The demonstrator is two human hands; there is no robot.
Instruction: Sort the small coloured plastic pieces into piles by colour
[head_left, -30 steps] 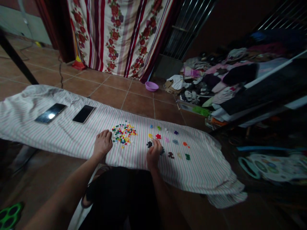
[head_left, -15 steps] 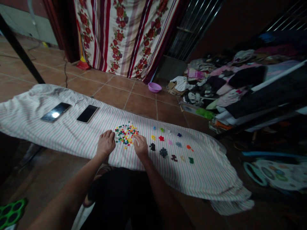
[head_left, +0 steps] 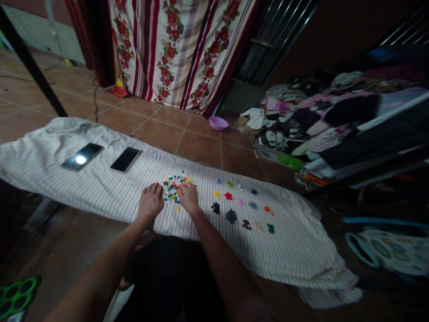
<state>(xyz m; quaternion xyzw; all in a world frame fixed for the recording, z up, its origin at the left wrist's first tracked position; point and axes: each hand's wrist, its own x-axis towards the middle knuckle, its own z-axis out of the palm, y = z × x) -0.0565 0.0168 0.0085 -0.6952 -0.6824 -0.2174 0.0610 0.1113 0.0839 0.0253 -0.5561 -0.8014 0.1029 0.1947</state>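
Note:
A mixed pile of tiny coloured pieces [head_left: 170, 193] lies on the striped cloth [head_left: 201, 226], their exact kind too small to make out. At the pile's left edge, my left hand [head_left: 150, 201] rests on the cloth with its fingers laid out, holding nothing. My right hand [head_left: 188, 197] reaches over the pile's right side, thumb and fingers drawn together down among the pieces. Whatever is between those fingertips is too small to name. To the right sit small single-colour groups, among them a red group [head_left: 228, 196], a black group [head_left: 216, 207] and a dark green group [head_left: 270, 228].
Two phones [head_left: 125, 159] lie on the cloth left of the pile. Beyond the cloth's far edge, a pink basin [head_left: 218, 123] stands on the tiled floor. Heaped clothes [head_left: 315, 112] fill the right background, and a floral curtain [head_left: 181, 49] hangs behind.
My right hand has moved left, from the pile's right edge onto the pieces. My left hand stays beside the pile. The whole view has shifted slightly.

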